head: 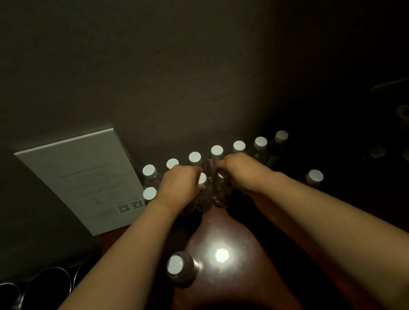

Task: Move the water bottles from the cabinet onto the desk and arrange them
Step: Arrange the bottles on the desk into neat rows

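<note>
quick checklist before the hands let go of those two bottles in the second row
1. Left hand grips a bottle below its cap: ok.
2. Right hand grips the neighbouring bottle: ok.
3. Both held bottles resting flat on the desk: cannot tell, bases dark.
4. Back row along the wall upright: ok.
5. Stray bottle near the desk's front not yet in a row: not ok.
6. Lone bottle off to the right, outside the rows: not ok.
</note>
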`<state>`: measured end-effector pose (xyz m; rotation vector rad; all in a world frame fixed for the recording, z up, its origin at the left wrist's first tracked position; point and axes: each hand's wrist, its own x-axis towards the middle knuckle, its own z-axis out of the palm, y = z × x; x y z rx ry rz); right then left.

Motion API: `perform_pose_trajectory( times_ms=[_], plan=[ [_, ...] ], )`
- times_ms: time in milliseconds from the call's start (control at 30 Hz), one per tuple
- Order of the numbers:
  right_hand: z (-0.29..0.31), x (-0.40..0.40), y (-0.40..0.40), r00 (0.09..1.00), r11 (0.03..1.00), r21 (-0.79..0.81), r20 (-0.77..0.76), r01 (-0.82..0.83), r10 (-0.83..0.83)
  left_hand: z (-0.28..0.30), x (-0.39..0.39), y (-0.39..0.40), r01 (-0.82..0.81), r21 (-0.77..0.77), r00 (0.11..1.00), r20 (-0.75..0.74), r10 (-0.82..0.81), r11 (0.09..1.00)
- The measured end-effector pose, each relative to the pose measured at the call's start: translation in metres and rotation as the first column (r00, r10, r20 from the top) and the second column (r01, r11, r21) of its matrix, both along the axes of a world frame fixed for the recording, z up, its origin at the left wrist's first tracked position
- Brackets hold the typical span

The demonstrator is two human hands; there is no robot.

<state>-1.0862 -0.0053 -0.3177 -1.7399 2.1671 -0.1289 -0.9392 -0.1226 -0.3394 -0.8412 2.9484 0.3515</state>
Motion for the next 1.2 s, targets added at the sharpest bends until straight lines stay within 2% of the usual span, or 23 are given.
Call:
perform_pose_trajectory(
  times_ms=[200, 300, 367, 533, 667, 900, 1067, 1200],
  plan=[
    [-0.001, -0.004, 0.001, 0.998, 0.999, 0.020, 0.051, 0.045, -0.046, 0.004, -0.001, 0.004, -0.001, -0.024, 1.000, 0.031, 0.002, 1.000],
    [0.002, -0.010, 0.007, 0.990, 0.993, 0.050, 0.084, 0.108, -0.112, 0.009, -0.007, 0.006, -0.010, 0.001, 0.996, 0.083, 0.010, 1.000],
    [0.005, -0.018, 0.016, 0.982, 0.986, 0.013, 0.082, 0.168, -0.169, 0.011, -0.012, 0.009, 0.003, 0.016, 0.996, 0.088, -0.005, 1.000],
    [0.019, -0.056, 0.053, 0.953, 0.956, 0.007, -0.075, 0.295, -0.294, 0.009, -0.031, 0.027, 0.081, 0.012, 0.993, -0.086, -0.079, 0.997],
    [0.029, -0.079, 0.089, 0.913, 0.910, 0.096, -0.108, 0.403, -0.393, 0.008, -0.048, 0.039, 0.151, 0.009, 0.982, -0.114, -0.149, 0.988],
    [0.025, -0.082, 0.125, 0.884, 0.858, 0.243, -0.249, 0.453, -0.396, 0.006, -0.053, 0.044, 0.124, -0.025, 0.991, -0.039, -0.125, 0.992],
    [0.020, -0.087, 0.134, 0.885, 0.856, 0.227, -0.151, 0.464, -0.440, 0.007, -0.053, 0.042, 0.101, -0.009, 0.995, -0.027, -0.101, 0.995],
    [0.020, -0.081, 0.123, 0.926, 0.903, 0.210, -0.135, 0.374, -0.352, 0.008, -0.049, 0.039, 0.053, 0.011, 0.997, -0.051, -0.052, 0.999]
  ],
)
